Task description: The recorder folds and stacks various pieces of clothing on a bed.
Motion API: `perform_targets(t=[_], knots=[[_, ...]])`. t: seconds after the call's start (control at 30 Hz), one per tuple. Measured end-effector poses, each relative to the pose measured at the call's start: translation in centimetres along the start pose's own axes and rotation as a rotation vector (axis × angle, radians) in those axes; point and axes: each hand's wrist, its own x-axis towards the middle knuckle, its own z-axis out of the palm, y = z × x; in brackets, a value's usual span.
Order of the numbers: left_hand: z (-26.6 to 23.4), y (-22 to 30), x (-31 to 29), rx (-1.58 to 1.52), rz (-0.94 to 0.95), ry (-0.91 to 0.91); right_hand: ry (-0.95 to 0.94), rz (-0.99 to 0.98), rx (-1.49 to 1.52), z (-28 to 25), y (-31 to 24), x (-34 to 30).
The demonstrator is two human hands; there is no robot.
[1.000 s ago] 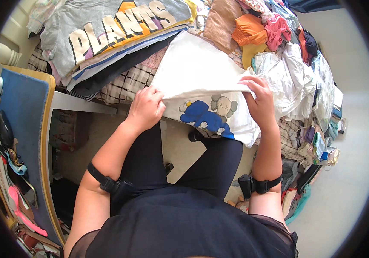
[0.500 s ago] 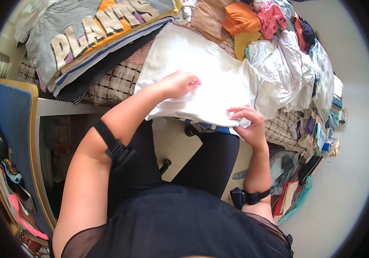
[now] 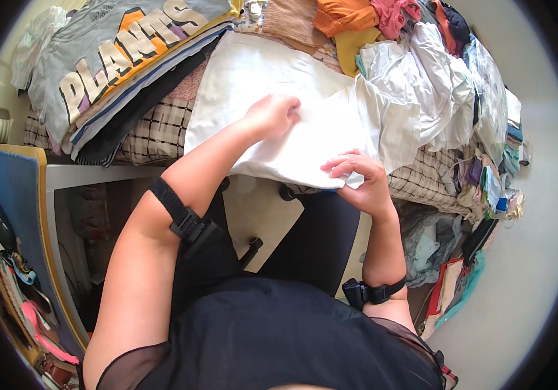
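Note:
A white garment (image 3: 253, 75) lies spread over the front of a bed, its near edge hanging past the mattress. My right hand (image 3: 362, 180) pinches that near edge at its right corner, thumb below and fingers on top. Over the middle of the cloth is my left hand (image 3: 275, 117), its fingers curled and closed. What lies between those fingertips, if anything, is hidden. To the right, the garment's gathered part (image 3: 393, 123) runs up against a heap of white clothes (image 3: 422, 71).
A stack of folded clothes, a grey printed T-shirt (image 3: 106, 39) on top, sits at the left on the checked bedspread (image 3: 155, 133). Orange clothing (image 3: 345, 17) and other loose clothes pile up at the back. A blue-faced board (image 3: 19, 195) stands at the left, a white wall (image 3: 539, 195) at the right.
The bed and clothes have shifted slightly left in view. My left hand has closed its fingers more against the cloth. My right hand keeps its pinch on the edge.

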Motion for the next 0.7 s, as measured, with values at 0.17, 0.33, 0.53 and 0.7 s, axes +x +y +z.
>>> perform_targets(t=[0.17, 0.33, 0.53, 0.7], knots=[[1.3, -0.2, -0.8, -0.114, 0.032, 0.308, -0.009, -0.006, -0.007, -0.2, -0.2, 0.1], [1.0, -0.2, -3.4, -0.183, 0.049, 0.103, 0.045, -0.009, -0.035, -0.4, -0.5, 0.2], [-1.5, -3.2, -8.4, -0.365, 0.068, -0.224, 0.114, -0.036, -0.066, -0.8, -1.0, 1.8], [-3.9, -4.0, -10.3, -0.47, 0.073, -0.266, 0.239, -0.151, -0.143, -0.3, -1.2, 6.5]])
